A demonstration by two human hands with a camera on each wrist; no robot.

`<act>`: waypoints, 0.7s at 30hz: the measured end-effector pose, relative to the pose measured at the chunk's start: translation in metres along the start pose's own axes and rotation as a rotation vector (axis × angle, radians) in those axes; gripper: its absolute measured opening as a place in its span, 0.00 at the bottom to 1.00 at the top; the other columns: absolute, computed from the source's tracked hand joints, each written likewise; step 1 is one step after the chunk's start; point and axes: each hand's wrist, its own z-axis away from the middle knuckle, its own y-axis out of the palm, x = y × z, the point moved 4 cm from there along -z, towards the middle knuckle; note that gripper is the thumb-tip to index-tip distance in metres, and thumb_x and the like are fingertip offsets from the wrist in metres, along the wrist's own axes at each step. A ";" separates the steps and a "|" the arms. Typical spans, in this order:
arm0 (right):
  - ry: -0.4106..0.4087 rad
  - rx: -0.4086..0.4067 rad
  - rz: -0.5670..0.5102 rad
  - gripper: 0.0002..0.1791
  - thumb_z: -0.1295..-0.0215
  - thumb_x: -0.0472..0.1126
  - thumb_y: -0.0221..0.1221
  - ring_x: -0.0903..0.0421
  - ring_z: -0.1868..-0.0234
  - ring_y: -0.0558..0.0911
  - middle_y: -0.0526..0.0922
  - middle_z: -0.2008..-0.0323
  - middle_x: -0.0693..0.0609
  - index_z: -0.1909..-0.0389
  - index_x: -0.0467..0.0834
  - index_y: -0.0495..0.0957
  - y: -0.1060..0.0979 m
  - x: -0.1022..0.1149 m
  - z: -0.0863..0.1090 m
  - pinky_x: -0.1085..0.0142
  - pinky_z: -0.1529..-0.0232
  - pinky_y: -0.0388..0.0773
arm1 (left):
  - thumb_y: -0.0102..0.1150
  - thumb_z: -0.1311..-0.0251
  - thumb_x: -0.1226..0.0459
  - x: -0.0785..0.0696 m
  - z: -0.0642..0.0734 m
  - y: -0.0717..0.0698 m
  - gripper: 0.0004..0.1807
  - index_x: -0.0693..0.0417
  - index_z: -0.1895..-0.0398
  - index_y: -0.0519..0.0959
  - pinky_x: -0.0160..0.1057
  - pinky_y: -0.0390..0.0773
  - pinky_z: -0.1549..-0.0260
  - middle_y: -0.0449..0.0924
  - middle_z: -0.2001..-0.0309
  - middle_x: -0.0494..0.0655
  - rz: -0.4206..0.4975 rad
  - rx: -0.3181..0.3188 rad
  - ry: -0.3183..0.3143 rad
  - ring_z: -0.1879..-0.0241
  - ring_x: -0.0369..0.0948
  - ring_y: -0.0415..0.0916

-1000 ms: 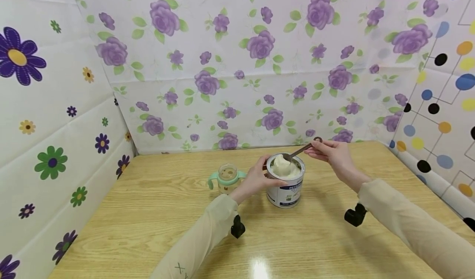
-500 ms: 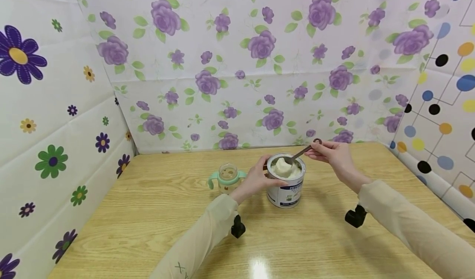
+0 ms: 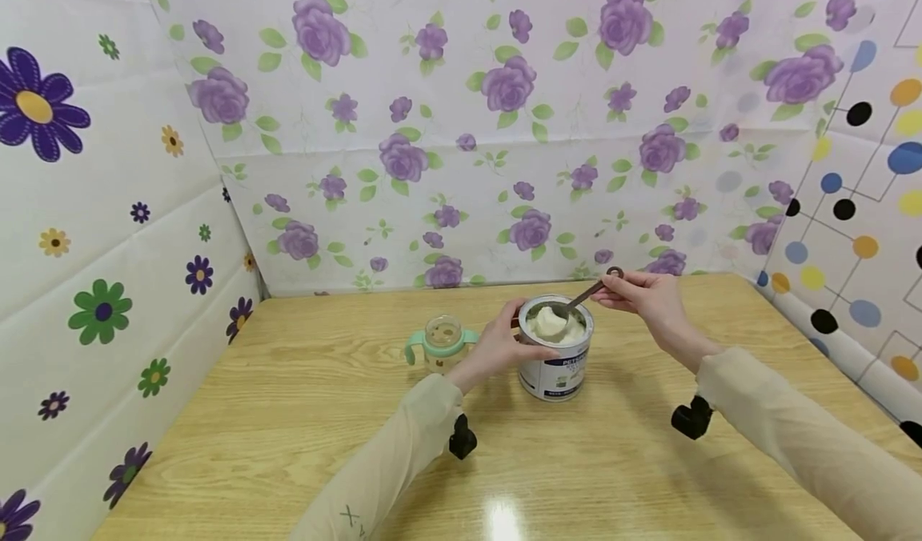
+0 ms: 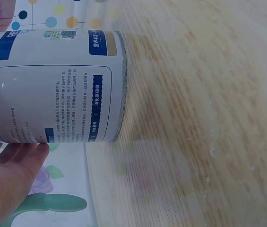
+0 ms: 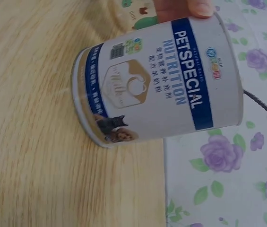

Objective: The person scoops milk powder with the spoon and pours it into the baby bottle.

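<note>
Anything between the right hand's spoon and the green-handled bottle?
Yes. In the head view, the spoon dips into the can. The can's left side and the left hand gripping it stand between the spoon and the bottle. The spoon would probably have to lift over both.

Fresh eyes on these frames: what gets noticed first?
Probably the open white can on the table, its side gripped by the left hand, while the right hand holds a brown spoon reaching into its mouth. Next, likely the purple-flowered sheet behind the table, then the green-handled cup left of the can in the head view.
</note>
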 end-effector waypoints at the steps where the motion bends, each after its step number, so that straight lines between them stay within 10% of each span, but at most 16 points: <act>1: 0.004 0.002 0.006 0.08 0.41 0.32 0.59 0.49 0.69 0.82 0.81 0.72 0.38 0.64 0.31 0.80 0.000 0.000 0.000 0.61 0.63 0.75 | 0.73 0.61 0.54 0.000 0.000 0.000 0.45 0.44 0.38 0.59 0.38 0.68 0.54 0.67 0.50 0.35 -0.001 -0.001 0.001 0.48 0.39 0.64; 21: 0.052 -0.052 -0.024 0.05 0.40 0.33 0.58 0.51 0.69 0.82 0.81 0.73 0.40 0.68 0.36 0.81 -0.003 0.001 0.000 0.63 0.63 0.75 | 0.73 0.60 0.55 -0.001 -0.002 0.000 0.45 0.46 0.38 0.59 0.38 0.69 0.56 0.67 0.49 0.36 -0.001 0.005 0.006 0.48 0.40 0.65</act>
